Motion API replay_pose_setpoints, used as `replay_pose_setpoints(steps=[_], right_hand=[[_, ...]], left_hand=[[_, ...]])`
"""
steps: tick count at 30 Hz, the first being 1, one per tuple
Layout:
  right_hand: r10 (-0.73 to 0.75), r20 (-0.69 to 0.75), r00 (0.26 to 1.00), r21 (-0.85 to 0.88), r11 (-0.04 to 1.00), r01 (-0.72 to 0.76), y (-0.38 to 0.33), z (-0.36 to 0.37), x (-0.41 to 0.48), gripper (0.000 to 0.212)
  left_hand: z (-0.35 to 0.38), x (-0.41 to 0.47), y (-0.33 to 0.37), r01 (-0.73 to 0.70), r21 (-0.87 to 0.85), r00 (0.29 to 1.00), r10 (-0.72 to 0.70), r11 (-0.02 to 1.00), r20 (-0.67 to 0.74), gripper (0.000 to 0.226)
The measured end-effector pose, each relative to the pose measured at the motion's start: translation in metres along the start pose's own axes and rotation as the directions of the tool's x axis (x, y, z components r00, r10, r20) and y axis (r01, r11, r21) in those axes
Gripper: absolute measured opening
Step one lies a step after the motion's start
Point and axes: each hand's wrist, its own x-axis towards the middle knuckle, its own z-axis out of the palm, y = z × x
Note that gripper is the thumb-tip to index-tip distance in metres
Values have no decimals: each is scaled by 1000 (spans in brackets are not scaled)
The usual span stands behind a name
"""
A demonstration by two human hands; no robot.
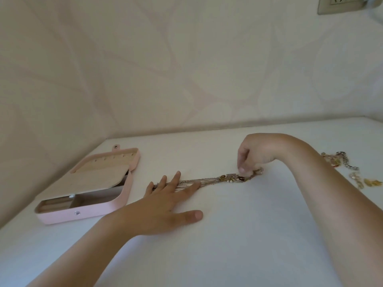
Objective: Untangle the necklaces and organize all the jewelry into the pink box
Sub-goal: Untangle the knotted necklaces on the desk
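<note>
A wall papered in a pale leaf pattern rises behind a white table. At the table's left the pink box lies open, its beige-lined lid tipped back toward the wall and its compartments showing along the near edge. The left hand lies flat just right of the box, its fingers straight and spread, pressing down the left end of the tangled necklaces. The right hand hangs over the other end with its fingers curled down, pinching the bundle near its clasps. Between the two hands the necklaces stretch in a straight band across the middle of the table. Further right, well apart from the bundle, lie a silver chain piece and some small gold pieces. A wall socket sits in the top right corner.
</note>
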Motion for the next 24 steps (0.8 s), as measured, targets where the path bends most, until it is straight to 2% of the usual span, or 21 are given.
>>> replay_pose_setpoints(steps=[2,5,7,10,14,17,20,22,24], right_hand=[[-116,-102,988,26,993,119,-13,9,4,6],[-252,-116,961,89,961,262,-34,27,7,9],[-280,-104,954,89,953,289,-42,36,9,7],[-293,-86,952,59,953,298,-44,41,13,4],[-342,-8,940,96,935,341,-48,43,14,10],[-364,-21,931,289,889,354,-51,45,13,11],[-384,-15,923,537,776,332,-50,44,12,13],[-398,4,918,618,723,310,-52,45,10,14],[-396,14,918,634,713,298,-55,45,7,14]], left_hand=[[-2,-2,2,-15,-13,1000,15,1000,15,66],[-3,-2,2,-40,-42,999,40,998,6,67],[-4,-2,2,-58,-106,998,57,993,-9,68],[-12,-5,-1,-73,-253,996,59,965,-61,55],[-18,-8,-10,-52,-276,994,22,960,-110,35],[-16,-1,-15,-53,-343,979,-19,938,-201,22],[-14,4,-16,16,-315,935,-126,949,-331,25],[-14,2,-14,47,-306,937,-148,951,-316,34],[-13,1,-13,36,-243,949,-109,969,-295,43]])
